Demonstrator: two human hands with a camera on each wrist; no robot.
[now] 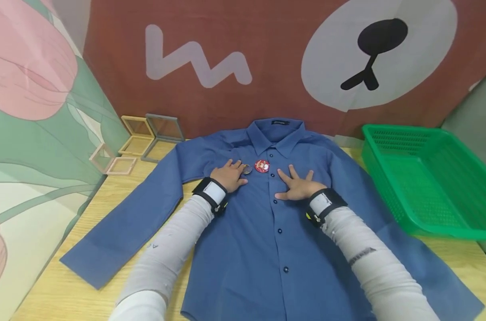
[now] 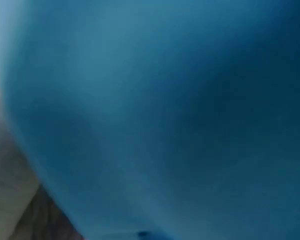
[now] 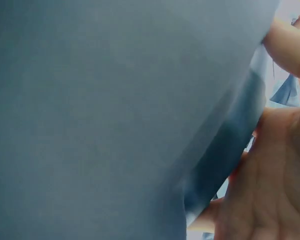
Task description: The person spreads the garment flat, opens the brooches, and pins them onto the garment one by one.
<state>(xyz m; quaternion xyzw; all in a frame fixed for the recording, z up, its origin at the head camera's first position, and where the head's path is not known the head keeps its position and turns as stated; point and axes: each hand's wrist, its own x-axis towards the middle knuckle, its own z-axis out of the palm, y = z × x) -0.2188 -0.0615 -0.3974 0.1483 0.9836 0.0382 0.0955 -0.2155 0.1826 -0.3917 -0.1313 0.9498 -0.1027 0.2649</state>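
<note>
A blue button-up shirt [image 1: 243, 249] lies front up, collar at the far side and sleeves spread. Two round badges sit on its chest: a red one [image 1: 261, 166] beside the button line, and a darker one [image 1: 247, 169] left of it. My left hand [image 1: 228, 175] rests on the shirt, its fingertips at the darker badge and partly over it. With fingers spread, my right hand [image 1: 300, 185] rests on the cloth right of the buttons. Blurred blue cloth [image 2: 140, 120] fills the left wrist view. In the right wrist view, my right palm [image 3: 265, 185] shows beside the cloth [image 3: 115, 120].
A green plastic basket [image 1: 403, 196] stands at the right, beside a shirt sleeve. Several small hinged frames stand at the back left: a yellow one [image 1: 124, 146], a grey one [image 1: 146, 154] and a pink one [image 1: 110, 166]. A printed brown curtain [image 1: 267, 44] hangs behind the wooden table [image 1: 58, 290].
</note>
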